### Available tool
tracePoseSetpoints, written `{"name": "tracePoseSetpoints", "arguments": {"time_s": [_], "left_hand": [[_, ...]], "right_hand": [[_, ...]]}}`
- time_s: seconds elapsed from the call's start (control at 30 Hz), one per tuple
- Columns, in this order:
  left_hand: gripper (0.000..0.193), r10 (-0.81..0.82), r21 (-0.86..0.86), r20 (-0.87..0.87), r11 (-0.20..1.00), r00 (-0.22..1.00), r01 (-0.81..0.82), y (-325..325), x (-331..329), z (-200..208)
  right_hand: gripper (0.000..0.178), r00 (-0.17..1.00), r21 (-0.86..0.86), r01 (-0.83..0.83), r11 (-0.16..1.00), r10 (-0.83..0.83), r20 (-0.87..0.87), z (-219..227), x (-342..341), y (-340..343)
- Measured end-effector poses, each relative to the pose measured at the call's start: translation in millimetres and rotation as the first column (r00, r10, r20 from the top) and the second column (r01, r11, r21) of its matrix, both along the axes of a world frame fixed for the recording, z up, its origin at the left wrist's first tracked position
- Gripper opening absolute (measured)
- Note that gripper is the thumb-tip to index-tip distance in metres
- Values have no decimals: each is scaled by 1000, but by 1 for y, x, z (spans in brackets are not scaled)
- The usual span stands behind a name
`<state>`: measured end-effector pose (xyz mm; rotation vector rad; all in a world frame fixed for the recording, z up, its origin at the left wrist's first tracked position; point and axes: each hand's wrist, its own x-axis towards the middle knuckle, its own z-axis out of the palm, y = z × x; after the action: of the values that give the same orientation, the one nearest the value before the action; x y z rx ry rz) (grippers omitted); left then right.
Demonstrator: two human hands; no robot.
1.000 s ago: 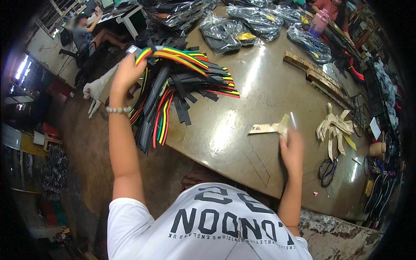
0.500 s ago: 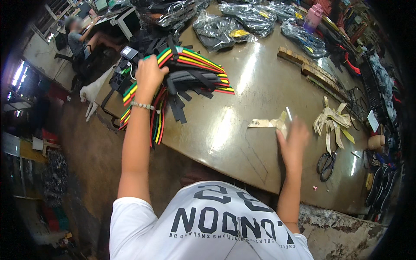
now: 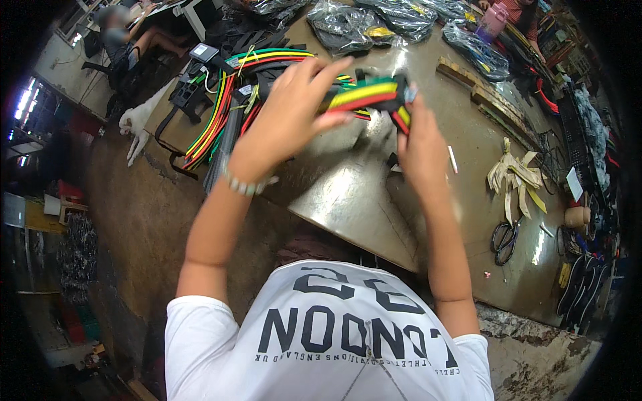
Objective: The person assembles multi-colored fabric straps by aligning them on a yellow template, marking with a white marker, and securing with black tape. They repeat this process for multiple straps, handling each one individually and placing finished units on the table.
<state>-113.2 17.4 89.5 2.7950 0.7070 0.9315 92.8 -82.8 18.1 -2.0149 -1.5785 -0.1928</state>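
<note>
A bundle of green, yellow and red striped straps with black ends [image 3: 364,95] is held up over the table, blurred by motion. My right hand [image 3: 425,147] grips its right end, fingers wrapped round the black part. Fingers stretched and thumb apart, my left hand [image 3: 287,110] is at the bundle's left end, the straps showing in the gap. More striped straps [image 3: 215,127], some tied with a yellowish string, lie at the table's left edge beside black webbing. A white chalk-like stick [image 3: 453,160] rests right of my right hand.
Pale pattern pieces [image 3: 513,175] and black-handled scissors [image 3: 503,242] lie on the right of the table [image 3: 334,194]. Wooden strips [image 3: 485,97] sit beyond them. Plastic-wrapped black goods [image 3: 341,30] and a pink jug [image 3: 493,21] are at the back. A white dog [image 3: 140,123] and a seated person are left.
My right hand has left the pale pattern piece, moved up and left, and taken the strap bundle's end. My left hand has shifted right, its fingers now apart. The bundle is lifted.
</note>
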Motion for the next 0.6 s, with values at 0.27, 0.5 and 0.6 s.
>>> {"name": "tracePoseSetpoints", "arguments": {"time_s": [0.27, 0.5, 0.6], "left_hand": [[25, 96, -953, -217, -237, 971, -189, -67, -162, -227], [32, 955, -488, 170, -133, 243, 863, -38, -183, -310], [48, 938, -378, 237, -152, 254, 913, -42, -183, -297]], "right_hand": [[65, 969, 3, 48, 999, -47, 244, -27, -38, -55], [31, 368, -56, -808, 587, 428, -825, -42, -123, -91], [31, 271, -24, -871, 490, 439, -857, -96, -156, -81]]}}
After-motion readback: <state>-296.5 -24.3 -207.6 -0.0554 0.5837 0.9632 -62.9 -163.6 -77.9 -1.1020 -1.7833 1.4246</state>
